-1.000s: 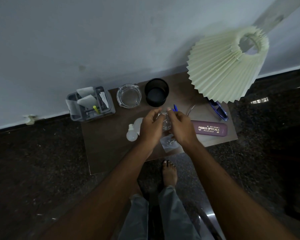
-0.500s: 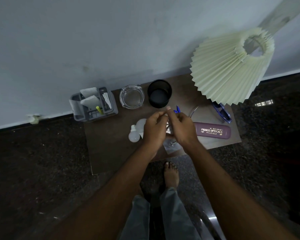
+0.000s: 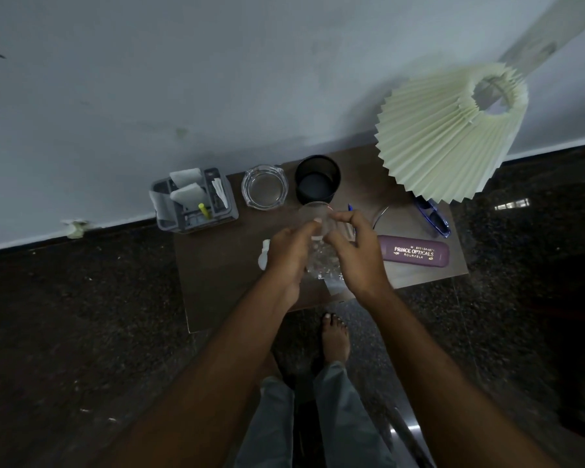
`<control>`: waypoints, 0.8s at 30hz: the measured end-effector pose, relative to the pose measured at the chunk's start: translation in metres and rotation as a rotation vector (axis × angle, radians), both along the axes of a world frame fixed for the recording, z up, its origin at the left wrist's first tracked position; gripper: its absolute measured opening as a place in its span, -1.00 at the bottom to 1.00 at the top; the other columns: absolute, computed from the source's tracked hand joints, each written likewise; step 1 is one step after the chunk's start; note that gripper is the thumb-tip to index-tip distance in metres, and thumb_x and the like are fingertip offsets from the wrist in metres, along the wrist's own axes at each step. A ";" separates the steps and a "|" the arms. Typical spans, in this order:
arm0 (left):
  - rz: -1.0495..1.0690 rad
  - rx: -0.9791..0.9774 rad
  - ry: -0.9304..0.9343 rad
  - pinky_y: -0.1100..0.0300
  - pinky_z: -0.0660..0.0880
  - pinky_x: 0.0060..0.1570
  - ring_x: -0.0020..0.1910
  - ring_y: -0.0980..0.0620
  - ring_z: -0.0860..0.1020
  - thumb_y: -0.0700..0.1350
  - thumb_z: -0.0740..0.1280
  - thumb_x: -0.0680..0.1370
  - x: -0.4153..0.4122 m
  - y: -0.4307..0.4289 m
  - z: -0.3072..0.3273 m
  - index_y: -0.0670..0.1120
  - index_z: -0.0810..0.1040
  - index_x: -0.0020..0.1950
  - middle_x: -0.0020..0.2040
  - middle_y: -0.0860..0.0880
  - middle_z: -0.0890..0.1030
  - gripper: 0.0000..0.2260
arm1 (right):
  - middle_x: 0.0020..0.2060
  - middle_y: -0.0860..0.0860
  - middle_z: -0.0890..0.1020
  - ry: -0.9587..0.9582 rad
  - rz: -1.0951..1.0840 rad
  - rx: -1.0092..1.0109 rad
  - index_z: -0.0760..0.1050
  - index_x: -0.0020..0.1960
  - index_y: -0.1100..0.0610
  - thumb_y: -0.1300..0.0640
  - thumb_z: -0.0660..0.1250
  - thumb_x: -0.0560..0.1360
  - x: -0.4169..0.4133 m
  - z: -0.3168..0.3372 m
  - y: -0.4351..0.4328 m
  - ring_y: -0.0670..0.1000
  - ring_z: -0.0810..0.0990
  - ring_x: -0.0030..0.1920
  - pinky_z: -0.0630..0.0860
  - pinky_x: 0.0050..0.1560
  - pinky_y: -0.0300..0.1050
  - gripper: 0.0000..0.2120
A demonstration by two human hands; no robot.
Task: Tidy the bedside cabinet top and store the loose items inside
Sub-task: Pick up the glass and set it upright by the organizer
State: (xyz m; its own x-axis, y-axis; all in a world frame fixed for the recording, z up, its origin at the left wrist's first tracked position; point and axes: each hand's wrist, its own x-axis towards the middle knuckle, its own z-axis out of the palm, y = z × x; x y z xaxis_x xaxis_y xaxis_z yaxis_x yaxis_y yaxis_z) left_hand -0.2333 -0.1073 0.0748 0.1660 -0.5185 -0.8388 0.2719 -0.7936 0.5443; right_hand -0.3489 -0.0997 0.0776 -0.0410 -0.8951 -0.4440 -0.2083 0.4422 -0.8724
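Over the middle of the brown cabinet top (image 3: pixel 217 285) both hands hold a clear cup (image 3: pixel 318 219), tilted with its round mouth towards the wall. My left hand (image 3: pixel 286 256) wraps its left side with the thumb on the rim. My right hand (image 3: pixel 360 256) pinches its right side. Small shiny bits glint between my palms; I cannot tell what they are. Loose items lie around: a purple spectacle case (image 3: pixel 414 253), blue glasses (image 3: pixel 434 219), a blue pen (image 3: pixel 350 208), and a white bottle (image 3: pixel 264 255) half hidden by my left hand.
Along the wall stand a grey organiser (image 3: pixel 191 201) with papers, a glass ashtray (image 3: pixel 264 186) and a black cup (image 3: pixel 317 179). A pleated lamp shade (image 3: pixel 450 130) overhangs the right rear corner. A small clear bag (image 3: pixel 335 285) lies near the front edge. My bare foot (image 3: pixel 334 339) is on the dark floor.
The clear cup has risen a little from between my closed hands. My fingers have spread more loosely around it.
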 end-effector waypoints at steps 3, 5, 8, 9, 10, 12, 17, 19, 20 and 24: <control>0.038 -0.048 0.025 -0.30 0.61 0.10 0.07 -0.32 0.69 -0.02 0.45 0.44 0.009 0.006 0.003 -0.22 0.63 0.14 0.05 -0.28 0.71 -0.64 | 0.16 0.02 0.59 -0.036 0.008 -0.004 0.52 0.19 0.10 -0.01 0.40 0.48 0.006 0.007 0.002 -0.07 0.65 -0.01 0.59 0.01 -0.05 -0.67; 0.054 -0.111 0.063 -0.06 0.66 -0.11 -0.07 -0.18 0.71 -0.08 0.43 0.43 0.017 0.012 0.002 -0.21 0.62 0.10 -0.08 -0.18 0.72 -0.70 | 0.08 0.00 0.61 -0.032 0.007 -0.001 0.49 0.20 0.12 0.10 0.45 0.53 0.010 0.008 0.002 -0.02 0.62 -0.21 0.58 -0.13 -0.03 -0.71; 0.044 -0.219 0.126 0.18 0.59 -0.31 -0.15 0.03 0.71 -0.17 0.36 0.56 0.030 0.024 -0.002 -0.11 0.64 0.04 -0.12 -0.02 0.73 -0.89 | 0.12 -0.02 0.62 -0.102 0.003 0.030 0.43 0.27 0.10 0.19 0.48 0.51 0.016 0.010 0.000 -0.04 0.67 -0.07 0.63 -0.08 -0.06 -0.61; 0.042 -0.242 0.151 0.21 0.60 -0.29 -0.13 0.08 0.71 -0.17 0.35 0.59 0.035 0.027 -0.002 -0.08 0.64 0.05 -0.10 0.00 0.74 -0.90 | 0.15 0.04 0.62 -0.144 0.001 0.051 0.40 0.32 0.10 0.24 0.49 0.50 0.019 0.010 0.000 0.02 0.68 0.03 0.65 -0.01 -0.02 -0.54; 0.034 -0.263 0.170 0.24 0.60 -0.24 -0.10 0.10 0.71 -0.16 0.35 0.60 0.040 0.030 -0.001 -0.06 0.63 0.11 -0.06 0.00 0.74 -0.88 | 0.18 0.10 0.62 -0.172 0.009 0.066 0.37 0.38 0.11 0.29 0.48 0.50 0.022 0.010 -0.001 0.09 0.68 0.10 0.65 0.06 0.01 -0.49; -0.004 -0.282 0.171 0.22 0.61 -0.11 0.02 0.08 0.70 -0.13 0.38 0.60 0.048 0.031 0.001 -0.08 0.57 0.25 0.09 -0.04 0.72 -0.77 | 0.19 0.10 0.63 -0.171 0.059 0.068 0.35 0.45 0.16 0.32 0.46 0.50 0.026 0.010 -0.004 0.08 0.67 0.15 0.63 0.13 -0.03 -0.42; -0.106 -0.326 0.019 0.02 0.56 0.11 0.18 -0.12 0.63 -0.39 0.35 0.55 0.066 0.024 0.001 -0.15 0.50 0.27 0.21 -0.17 0.65 -0.68 | 0.11 -0.13 0.65 -0.080 0.212 0.010 0.42 0.45 0.13 0.25 0.52 0.46 0.039 0.011 -0.013 -0.22 0.65 0.09 0.61 0.09 -0.25 -0.41; -0.176 -0.346 -0.056 -0.03 0.56 0.20 0.27 -0.14 0.61 -0.44 0.36 0.51 0.075 0.018 0.003 -0.14 0.48 0.34 0.27 -0.17 0.63 -0.56 | 0.12 -0.12 0.65 -0.040 0.248 -0.037 0.46 0.42 0.15 0.24 0.55 0.43 0.045 0.011 -0.020 -0.24 0.64 0.10 0.58 0.10 -0.30 -0.41; -0.202 -0.362 -0.091 -0.04 0.57 0.24 0.28 -0.12 0.61 -0.46 0.38 0.49 0.081 0.014 0.004 -0.15 0.46 0.38 0.28 -0.16 0.63 -0.51 | 0.15 -0.10 0.66 -0.027 0.263 -0.056 0.46 0.41 0.16 0.23 0.56 0.41 0.048 0.011 -0.024 -0.21 0.63 0.12 0.57 0.15 -0.28 -0.39; -0.277 -0.455 -0.213 -0.01 0.63 0.18 0.21 -0.05 0.65 -0.47 0.42 0.43 0.097 -0.003 0.008 -0.19 0.45 0.41 0.24 -0.14 0.65 -0.43 | 0.17 -0.06 0.65 0.012 0.312 -0.113 0.45 0.39 0.18 0.25 0.59 0.33 0.057 0.009 -0.045 -0.15 0.64 0.17 0.57 0.25 -0.17 -0.33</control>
